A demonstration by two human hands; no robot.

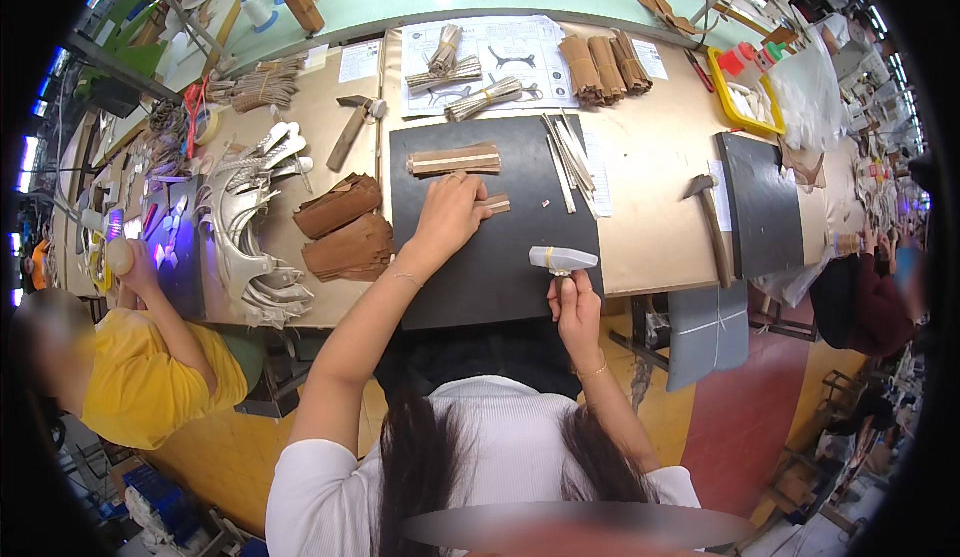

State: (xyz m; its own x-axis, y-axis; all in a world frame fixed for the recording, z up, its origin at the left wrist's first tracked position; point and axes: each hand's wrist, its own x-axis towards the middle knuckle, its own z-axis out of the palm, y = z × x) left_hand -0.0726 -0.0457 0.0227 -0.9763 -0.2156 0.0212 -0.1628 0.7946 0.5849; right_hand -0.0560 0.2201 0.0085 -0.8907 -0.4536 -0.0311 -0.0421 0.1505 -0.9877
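Observation:
My left hand (452, 211) is closed on a short brown strip (496, 203) with a pale band along its middle, at the black mat (470, 277). The hand covers the strip's left end. Just beyond it lies a stack of similar brown strips (453, 160), the top one with a pale stripe. My right hand (575, 309) grips a hammer (564, 259) by its handle over the mat's near right part. The hammer's head is pale grey, with something yellow wound round its middle. Several thin whitish strips (570, 162) lie loose at the mat's far right, and a tiny pale scrap (546, 203) lies nearer.
Brown piece stacks (345, 227) and silvery cut parts (245, 217) lie left of the mat. Other hammers (355, 132) (709, 217) rest on either side. Bundled strips (605, 67) and a yellow tray (748, 92) stand farther back. A person in yellow (150, 377) works at left.

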